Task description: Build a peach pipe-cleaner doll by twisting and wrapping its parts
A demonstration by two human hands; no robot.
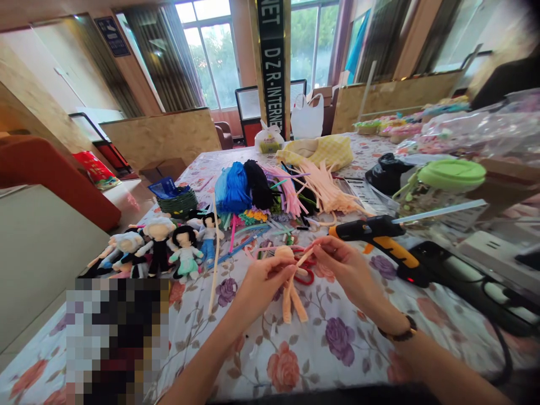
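My left hand (262,279) is closed around a small peach pipe-cleaner doll body (292,292), whose round head and two legs show above and below the fingers. My right hand (341,260) pinches the end of a peach pipe cleaner (304,257) that runs down to the doll's body. Both hands hover just above the flowered tablecloth (320,343). Red-handled scissors (307,275) lie under them.
Several finished dolls (162,244) lie at the left. Bundles of blue, black, pink and peach pipe cleaners (278,188) fill the middle. A black-and-orange glue gun (382,239) rests at the right, beside a green-lidded jar (447,183) and a power strip (472,281).
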